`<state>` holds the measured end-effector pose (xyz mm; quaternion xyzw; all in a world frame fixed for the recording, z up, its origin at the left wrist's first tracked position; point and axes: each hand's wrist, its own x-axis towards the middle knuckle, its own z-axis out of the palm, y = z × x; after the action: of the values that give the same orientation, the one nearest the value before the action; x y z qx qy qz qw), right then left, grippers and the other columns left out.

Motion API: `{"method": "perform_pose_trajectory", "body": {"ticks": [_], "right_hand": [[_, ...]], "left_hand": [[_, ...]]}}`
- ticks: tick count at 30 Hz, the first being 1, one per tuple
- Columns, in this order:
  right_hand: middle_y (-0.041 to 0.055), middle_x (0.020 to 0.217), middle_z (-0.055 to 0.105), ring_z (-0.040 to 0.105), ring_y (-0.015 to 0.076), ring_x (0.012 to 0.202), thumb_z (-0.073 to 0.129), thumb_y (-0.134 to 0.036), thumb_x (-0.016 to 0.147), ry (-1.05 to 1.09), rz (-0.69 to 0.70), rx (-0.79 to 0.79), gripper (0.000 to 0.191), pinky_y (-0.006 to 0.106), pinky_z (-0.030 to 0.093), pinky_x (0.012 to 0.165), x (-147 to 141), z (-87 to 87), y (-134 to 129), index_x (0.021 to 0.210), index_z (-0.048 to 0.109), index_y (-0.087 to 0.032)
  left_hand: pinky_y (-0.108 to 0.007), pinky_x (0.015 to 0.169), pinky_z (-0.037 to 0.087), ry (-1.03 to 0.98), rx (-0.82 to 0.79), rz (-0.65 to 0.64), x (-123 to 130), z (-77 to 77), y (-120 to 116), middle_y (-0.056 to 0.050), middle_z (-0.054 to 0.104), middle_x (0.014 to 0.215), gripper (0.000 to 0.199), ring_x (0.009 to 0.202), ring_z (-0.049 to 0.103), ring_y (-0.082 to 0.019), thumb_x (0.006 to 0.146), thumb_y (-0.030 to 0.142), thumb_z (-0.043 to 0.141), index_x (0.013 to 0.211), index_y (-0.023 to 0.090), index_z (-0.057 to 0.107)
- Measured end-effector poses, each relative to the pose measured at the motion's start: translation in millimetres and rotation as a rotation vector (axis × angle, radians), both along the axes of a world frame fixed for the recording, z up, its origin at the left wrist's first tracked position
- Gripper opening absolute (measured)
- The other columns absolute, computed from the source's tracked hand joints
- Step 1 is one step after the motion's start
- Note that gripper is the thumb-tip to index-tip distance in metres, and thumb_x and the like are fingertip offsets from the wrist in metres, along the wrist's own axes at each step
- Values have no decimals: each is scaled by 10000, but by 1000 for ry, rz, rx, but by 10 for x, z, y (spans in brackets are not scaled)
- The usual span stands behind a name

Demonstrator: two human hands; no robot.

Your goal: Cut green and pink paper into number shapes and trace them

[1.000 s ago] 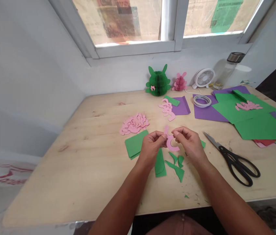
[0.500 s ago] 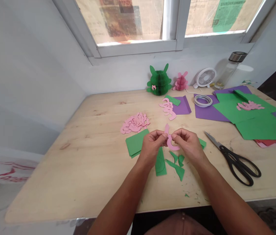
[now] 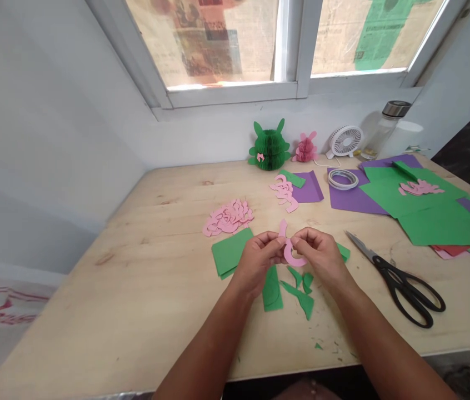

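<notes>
Closer in now, the right hand (image 3: pixel 322 254) pinches the curved pink cutout (image 3: pixel 288 256) with the left hand (image 3: pixel 256 260), left of the scissors (image 3: pixel 379 261); light fingertip pressure should avoid creasing its narrow band.

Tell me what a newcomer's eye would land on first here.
Probably the curved pink paper cutout, held between the left hand and right hand at the middle of the table. Next, likely the big black-handled scissors, lying to the right of the hands, and the green pleated paper figure with two ears, standing against the back wall.
</notes>
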<state>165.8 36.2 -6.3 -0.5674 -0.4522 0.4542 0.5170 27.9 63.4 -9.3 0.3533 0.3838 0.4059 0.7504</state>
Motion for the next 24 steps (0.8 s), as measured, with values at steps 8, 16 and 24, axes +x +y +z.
{"method": "perform_pose_trajectory", "body": {"ticks": [8, 16, 24], "right_hand": [[-27, 549, 553, 487, 114, 505, 657, -374, 715, -10, 2, -16, 215, 244, 380, 491, -5, 1, -1, 642, 602, -179], [-20, 578, 563, 499, 120, 550, 630, -371, 728, -7, 7, -11, 206, 245, 401, 524, 6, 29, -5, 644, 598, -185], [-22, 564, 562, 489, 116, 533, 623, -349, 727, -22, 5, -21, 189, 248, 397, 530, 22, 12, 1, 635, 599, -186]], "left_hand": [[-254, 614, 495, 73, 58, -7, 6, -3, -15, 1, 605, 603, 272, 564, 552, -102, 616, 343, 797, 629, 141, 616], [-250, 611, 485, 78, 54, 11, 15, 8, -13, -7, 611, 607, 246, 568, 551, -106, 618, 334, 785, 637, 142, 633], [-245, 608, 481, 61, 48, 11, 8, -7, -8, -4, 618, 613, 234, 560, 546, -98, 624, 316, 782, 637, 140, 628]]}}
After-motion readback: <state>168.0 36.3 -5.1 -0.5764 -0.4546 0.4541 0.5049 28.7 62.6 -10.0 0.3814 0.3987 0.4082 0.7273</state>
